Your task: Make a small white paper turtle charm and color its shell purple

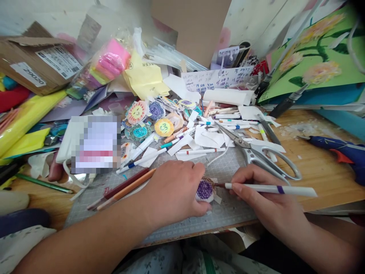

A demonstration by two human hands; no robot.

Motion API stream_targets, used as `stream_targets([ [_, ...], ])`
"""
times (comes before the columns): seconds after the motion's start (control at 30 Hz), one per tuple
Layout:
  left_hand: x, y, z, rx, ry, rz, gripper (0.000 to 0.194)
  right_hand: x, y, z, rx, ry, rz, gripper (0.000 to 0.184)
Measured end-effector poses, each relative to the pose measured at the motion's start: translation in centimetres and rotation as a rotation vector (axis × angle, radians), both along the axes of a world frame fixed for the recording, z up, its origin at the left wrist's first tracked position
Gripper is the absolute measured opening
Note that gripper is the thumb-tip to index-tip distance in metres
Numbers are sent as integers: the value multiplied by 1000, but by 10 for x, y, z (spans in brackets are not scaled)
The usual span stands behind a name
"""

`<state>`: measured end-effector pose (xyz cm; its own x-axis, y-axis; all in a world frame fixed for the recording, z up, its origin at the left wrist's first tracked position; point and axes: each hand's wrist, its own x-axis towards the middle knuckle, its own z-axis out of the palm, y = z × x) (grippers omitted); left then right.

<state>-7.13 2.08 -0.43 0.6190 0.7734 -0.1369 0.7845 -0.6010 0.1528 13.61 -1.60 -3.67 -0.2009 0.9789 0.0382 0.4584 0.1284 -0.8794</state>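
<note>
My left hand (173, 190) is closed on a small paper cutout (205, 190) with a purple scribbled centre and a brown edge, pressed to the grey cutting mat (234, 222). Part of the cutout is hidden under my fingers. In my right hand (270, 207) is a white marker (299, 190) with a purple band, pinched near its front end. Its dark tip points left and reaches the cutout's brown edge, or very close to it. A pair of scissors (251, 152) lies just beyond my right hand. Brown and orange coloured pencils (128, 184) rest beside my left forearm.
Coloured flower cutouts (164, 127), loose markers (201, 151) and paper scraps (208, 137) are heaped behind my hands. A blue glue gun (339, 150) lies at the right. On the left are a blurred-out device (97, 140), a white cable (72, 177) and a cardboard box (40, 61).
</note>
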Motion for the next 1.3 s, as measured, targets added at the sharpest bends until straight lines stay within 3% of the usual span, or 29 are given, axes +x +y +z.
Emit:
stream_targets([
  [0.57, 1, -1, -2, 11, 12, 16, 40, -2, 3, -1, -50, 55, -36, 16],
  [0.7, 3, -3, -2, 24, 63, 73, 47, 0, 2, -3, -136, 260, -28, 18],
  [0.87, -2, 1, 7, -53, 90, 109, 63, 0, 7, -7, -150, 433, -181, 16],
  [1.0, -11, 9, 13, -139, -21, 78, 58, 0, 11, -5, -117, 315, -139, 13],
  [1.13, -13, 11, 8, -207, -81, 31, 62, 0, 10, 1, -79, 100, -78, 12],
  [1.3, -11, 11, 4, -228, -108, -16, 34, 0, 8, 6, -38, -24, -11, 14],
])
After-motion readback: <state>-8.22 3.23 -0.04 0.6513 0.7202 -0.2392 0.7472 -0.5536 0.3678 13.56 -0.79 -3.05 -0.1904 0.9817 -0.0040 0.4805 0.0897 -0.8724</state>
